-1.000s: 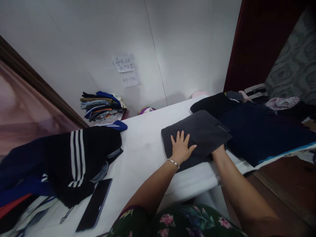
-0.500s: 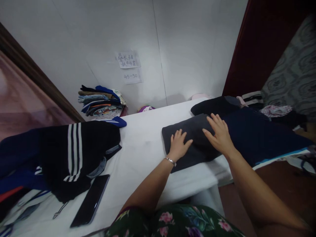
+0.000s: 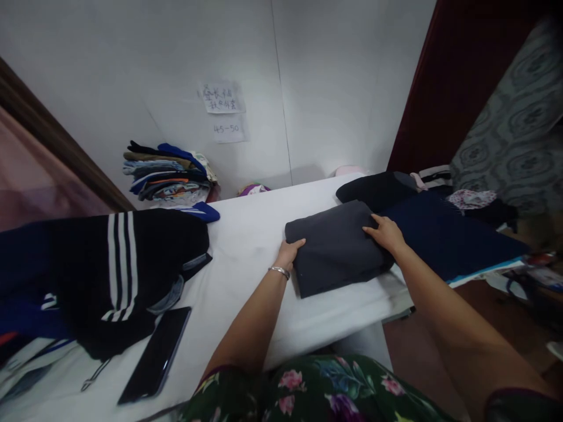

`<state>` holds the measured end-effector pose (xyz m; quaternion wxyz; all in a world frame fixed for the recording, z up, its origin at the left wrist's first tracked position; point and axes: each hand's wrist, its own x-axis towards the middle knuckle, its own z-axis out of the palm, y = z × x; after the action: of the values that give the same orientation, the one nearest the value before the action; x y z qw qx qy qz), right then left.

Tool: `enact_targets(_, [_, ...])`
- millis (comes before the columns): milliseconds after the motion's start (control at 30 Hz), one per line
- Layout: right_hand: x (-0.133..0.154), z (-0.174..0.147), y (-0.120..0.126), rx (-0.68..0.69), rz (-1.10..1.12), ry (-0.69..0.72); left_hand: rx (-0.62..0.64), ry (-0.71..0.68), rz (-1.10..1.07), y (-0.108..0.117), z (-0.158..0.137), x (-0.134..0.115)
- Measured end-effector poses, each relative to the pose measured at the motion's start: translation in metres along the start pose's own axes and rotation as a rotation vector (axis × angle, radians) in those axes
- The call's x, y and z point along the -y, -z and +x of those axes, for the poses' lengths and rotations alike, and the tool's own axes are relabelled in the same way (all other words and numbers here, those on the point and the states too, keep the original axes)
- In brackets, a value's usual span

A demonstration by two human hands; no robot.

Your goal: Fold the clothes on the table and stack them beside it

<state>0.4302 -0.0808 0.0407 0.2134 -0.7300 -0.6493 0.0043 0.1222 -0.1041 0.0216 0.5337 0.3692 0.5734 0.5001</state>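
A dark grey garment (image 3: 338, 252), folded into a flat rectangle, lies on the white-covered table (image 3: 246, 275). At its left edge my left hand (image 3: 289, 253) grips it, thumb on top and fingers tucked beneath. My right hand (image 3: 387, 233) holds the opposite edge, its thumb and a finger over the cloth and the other fingers partly hidden. Just behind and to the right of the garment, a navy cloth (image 3: 448, 234) and a black folded piece (image 3: 373, 190) lie close to my right hand.
To the left is a heap with a black striped garment (image 3: 145, 264). A dark phone (image 3: 156, 354) lies near the front edge. A stack of folded clothes (image 3: 169, 173) stands by the wall, below paper notes (image 3: 224, 111). Patterned cloth (image 3: 472, 199) lies at far right.
Both hands lay spread flat on top of the grey garment; they have moved outward to its left and right edges and closed on them. The view has shifted slightly.
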Motion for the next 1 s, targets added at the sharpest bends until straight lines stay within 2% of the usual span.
enact_targets(100, [0.018,-0.005,-0.005,-0.029,0.125,0.061,-0.051,-0.017,-0.068,0.028,-0.006,-0.018])
enact_targets(200, [0.049,-0.025,-0.024,-0.049,0.270,0.172,-0.121,-0.075,-0.036,0.081,-0.016,-0.029])
enact_targets(300, [0.081,-0.051,-0.045,-0.032,0.284,0.242,-0.179,0.007,0.043,0.128,-0.029,-0.022])
enact_targets(367, [0.093,-0.063,-0.053,-0.005,0.216,0.252,-0.213,0.053,0.092,0.144,-0.036,-0.010])
enact_targets(500, [0.091,-0.066,-0.047,0.084,0.057,0.250,-0.232,-0.001,0.219,0.151,-0.034,0.008])
enact_targets(600, [0.098,-0.054,-0.035,0.038,-0.020,0.338,-0.281,-0.056,0.377,0.155,-0.020,0.001])
enact_targets(700, [0.130,-0.030,-0.029,-0.011,0.018,0.478,-0.299,-0.201,0.591,0.159,0.003,-0.015])
enact_targets(767, [0.159,-0.009,-0.032,0.033,0.028,0.520,-0.259,-0.282,0.740,0.159,0.020,-0.023])
enact_targets(867, [0.191,0.022,-0.040,0.194,-0.083,0.490,-0.191,-0.283,0.857,0.157,0.043,-0.030])
enact_targets(933, [0.196,0.038,-0.046,0.287,-0.160,0.457,-0.160,-0.250,0.897,0.157,0.054,-0.032])
enact_targets(1000, [0.188,0.048,-0.051,0.305,-0.199,0.416,-0.146,-0.219,0.944,0.157,0.063,-0.032])
